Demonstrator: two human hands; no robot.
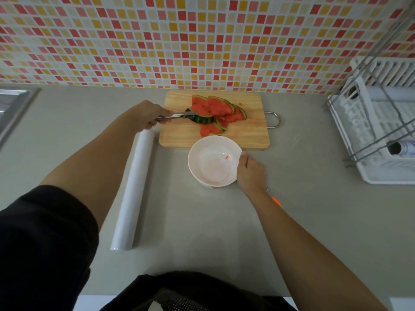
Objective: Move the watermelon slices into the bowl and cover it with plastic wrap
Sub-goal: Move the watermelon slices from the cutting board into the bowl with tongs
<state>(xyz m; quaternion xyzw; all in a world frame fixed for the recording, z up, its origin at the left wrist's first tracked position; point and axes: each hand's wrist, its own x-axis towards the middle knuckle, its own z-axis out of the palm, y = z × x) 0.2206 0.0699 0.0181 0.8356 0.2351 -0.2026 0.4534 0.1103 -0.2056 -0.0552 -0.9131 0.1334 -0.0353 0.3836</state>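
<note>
Metal tongs [173,116] are gripped in the left hand [146,117], fingers curled round the handles, tips set against the rind of the nearest of the watermelon slices [215,108] piled on the cutting board [179,135]. The white bowl [202,167], just in front on the desk [202,232], is grasped at its rim by the right hand [250,173].

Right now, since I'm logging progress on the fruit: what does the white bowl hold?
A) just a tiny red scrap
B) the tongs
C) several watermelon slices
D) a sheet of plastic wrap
A: the bowl holds only a small red scrap and pinkish smears, while the watermelon slices lie on the cutting board, with the tongs in the left hand at one of them.
</note>
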